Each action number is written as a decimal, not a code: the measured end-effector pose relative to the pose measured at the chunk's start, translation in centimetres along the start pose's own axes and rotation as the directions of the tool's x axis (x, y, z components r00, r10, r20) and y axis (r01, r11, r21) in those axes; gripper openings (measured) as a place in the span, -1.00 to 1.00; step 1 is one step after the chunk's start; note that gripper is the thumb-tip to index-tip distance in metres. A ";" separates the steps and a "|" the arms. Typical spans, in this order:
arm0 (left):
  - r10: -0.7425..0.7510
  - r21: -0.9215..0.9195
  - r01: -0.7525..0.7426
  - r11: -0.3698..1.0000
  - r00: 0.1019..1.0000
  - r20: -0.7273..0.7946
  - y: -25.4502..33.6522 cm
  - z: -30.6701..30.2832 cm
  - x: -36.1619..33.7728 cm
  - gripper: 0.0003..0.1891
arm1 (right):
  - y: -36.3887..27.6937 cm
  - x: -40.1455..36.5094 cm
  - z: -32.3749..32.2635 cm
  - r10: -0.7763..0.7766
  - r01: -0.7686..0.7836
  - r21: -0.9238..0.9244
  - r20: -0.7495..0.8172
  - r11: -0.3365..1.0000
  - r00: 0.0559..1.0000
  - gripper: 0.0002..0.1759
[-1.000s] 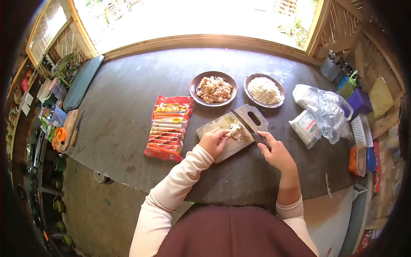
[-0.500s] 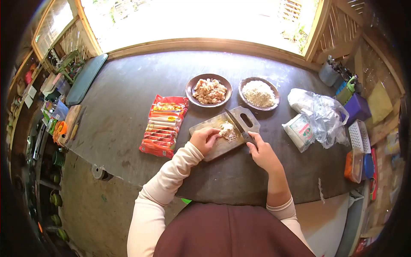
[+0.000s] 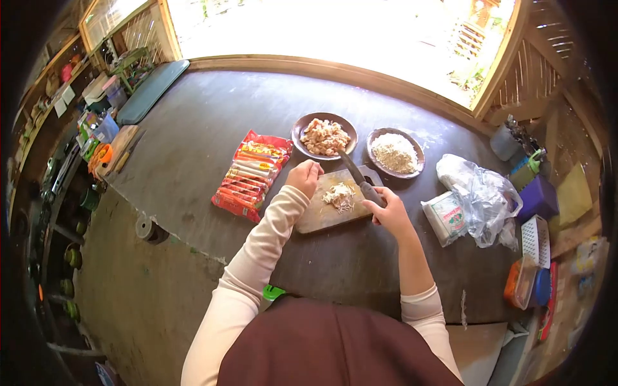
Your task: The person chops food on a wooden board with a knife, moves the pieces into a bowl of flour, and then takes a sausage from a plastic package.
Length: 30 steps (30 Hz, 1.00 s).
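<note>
My right hand (image 3: 389, 211) grips a knife (image 3: 359, 175) by its dark handle, the blade angled up and left over the far edge of the board, its tip near the bowl of meat. Under it lies a wooden cutting board (image 3: 314, 217) with a small heap of pale shredded food (image 3: 339, 196) on it. My left hand (image 3: 305, 178) is closed above the board's far left corner, away from the heap; whatever it holds, if anything, is hidden. Just beyond, a brown bowl (image 3: 297, 143) holds chopped pinkish meat (image 3: 324, 136).
Right of the meat stands a plate (image 3: 421, 164) of pale shreds (image 3: 394, 153). A red packet of sausages (image 3: 251, 175) lies to the left. Plastic bags (image 3: 479, 199), a purple box (image 3: 538, 197) and a white grater (image 3: 535, 240) are along the right side of the dark table (image 3: 187, 154).
My left hand has left the shredded heap and moved to the board's far left corner. The knife has shifted slightly farther from me. My view has turned a little.
</note>
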<state>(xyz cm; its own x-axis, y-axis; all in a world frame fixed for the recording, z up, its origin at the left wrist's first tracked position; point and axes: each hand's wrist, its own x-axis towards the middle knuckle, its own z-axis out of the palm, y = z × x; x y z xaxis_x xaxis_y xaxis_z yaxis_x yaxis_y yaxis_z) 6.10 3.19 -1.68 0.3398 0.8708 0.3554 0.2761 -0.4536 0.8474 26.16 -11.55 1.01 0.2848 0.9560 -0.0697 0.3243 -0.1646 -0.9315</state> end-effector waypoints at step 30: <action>0.010 -0.025 -0.010 1.000 1.000 0.010 -0.5 1.1 -1.6 -0.83 | -4.1 4.3 -0.4 -0.504 0.488 -0.511 0.119 0.708 0.856 -0.58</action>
<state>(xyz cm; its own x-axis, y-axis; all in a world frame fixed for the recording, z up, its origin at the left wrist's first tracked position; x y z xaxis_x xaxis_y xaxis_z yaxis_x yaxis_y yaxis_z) 6.43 1.85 -3.07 0.3513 0.8643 0.3598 0.2501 -0.4570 0.8536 26.38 -6.84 4.65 -0.0267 0.9297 0.3674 0.8293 0.2259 -0.5111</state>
